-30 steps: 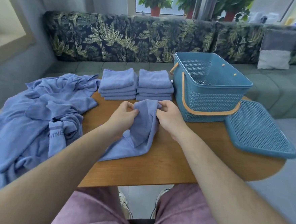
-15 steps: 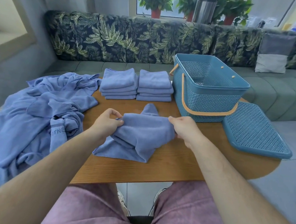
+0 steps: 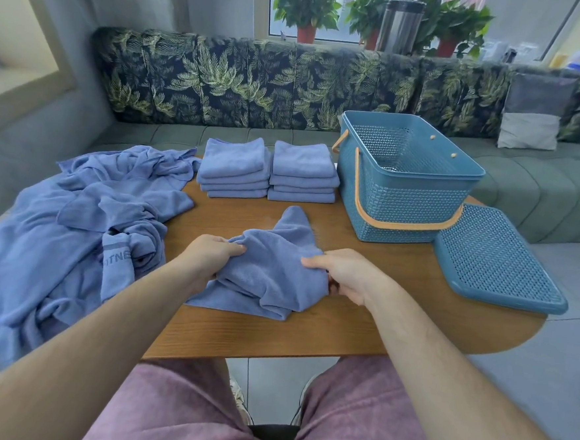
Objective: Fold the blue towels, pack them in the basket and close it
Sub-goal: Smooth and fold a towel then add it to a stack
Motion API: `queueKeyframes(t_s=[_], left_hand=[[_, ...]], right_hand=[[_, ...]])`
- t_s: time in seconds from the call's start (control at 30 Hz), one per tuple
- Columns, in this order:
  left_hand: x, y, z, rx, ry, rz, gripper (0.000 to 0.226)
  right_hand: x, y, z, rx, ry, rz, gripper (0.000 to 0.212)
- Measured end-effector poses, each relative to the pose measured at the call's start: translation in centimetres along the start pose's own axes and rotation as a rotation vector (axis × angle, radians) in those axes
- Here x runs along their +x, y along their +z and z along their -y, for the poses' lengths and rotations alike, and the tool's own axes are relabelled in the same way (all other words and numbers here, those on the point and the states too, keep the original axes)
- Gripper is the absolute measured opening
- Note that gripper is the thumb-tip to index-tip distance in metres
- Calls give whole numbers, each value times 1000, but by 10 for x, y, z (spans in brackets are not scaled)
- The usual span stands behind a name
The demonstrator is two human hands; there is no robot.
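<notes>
**Item 1, towel in work.** One blue towel [image 3: 271,277] lies rumpled on the table [image 3: 308,338], in front and left of the basket [image 3: 402,207]. The left hand [image 3: 210,255] has its fingers curled over the towel's left edge. The right hand [image 3: 346,275] pinches the right edge, thumb laid on top and fingers tucked beneath. Holding both sides looks meant to square up an edge before the next fold.

**Item 2, folded stacks.** Two stacks [image 3: 234,167] [image 3: 302,172] stand side by side just left of the basket, within easy reach for packing.

**Item 3, unfolded heap.** The heap [image 3: 75,225] lies far left of the basket, spilling over the table edge.

**Item 4, basket and lid.** The basket is open, with no towel visible inside. The lid [image 3: 495,258] lies flat at its right, touching or nearly so.

**Change noted.** Half a second earlier the hands were wider apart and the towel was stretched between them. They are now closer and lower, and the cloth is slacker and more bunched. The stacks, heap, basket and lid are unmoved.
</notes>
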State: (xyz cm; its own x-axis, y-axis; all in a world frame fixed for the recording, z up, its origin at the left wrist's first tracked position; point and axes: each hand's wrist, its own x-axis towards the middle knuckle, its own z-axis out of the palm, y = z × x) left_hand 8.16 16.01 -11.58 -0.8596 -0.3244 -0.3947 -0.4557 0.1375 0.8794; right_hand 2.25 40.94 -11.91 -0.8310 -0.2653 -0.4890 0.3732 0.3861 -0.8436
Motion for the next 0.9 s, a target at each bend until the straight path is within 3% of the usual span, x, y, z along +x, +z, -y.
queueKeyframes(t_s=[0.13,0.43,0.63,0.77,0.9], left_hand=[[4,-5,-6,-42,69,-33,26],[6,-20,-30,-175,200,-99,18],[5,-33,-36,-225,248,-150,17],[4,-41,-40,-322,191,-183,21],[6,-52,-36,-414,123,-130,30]], right_hand=[[2,1,10,128,-147,-169,26],[-6,-18,35,451,-356,-39,25],[-13,-37,44,651,-226,13,20],[-12,-46,36,736,-12,57,7],[-11,-50,18,692,90,104,18]])
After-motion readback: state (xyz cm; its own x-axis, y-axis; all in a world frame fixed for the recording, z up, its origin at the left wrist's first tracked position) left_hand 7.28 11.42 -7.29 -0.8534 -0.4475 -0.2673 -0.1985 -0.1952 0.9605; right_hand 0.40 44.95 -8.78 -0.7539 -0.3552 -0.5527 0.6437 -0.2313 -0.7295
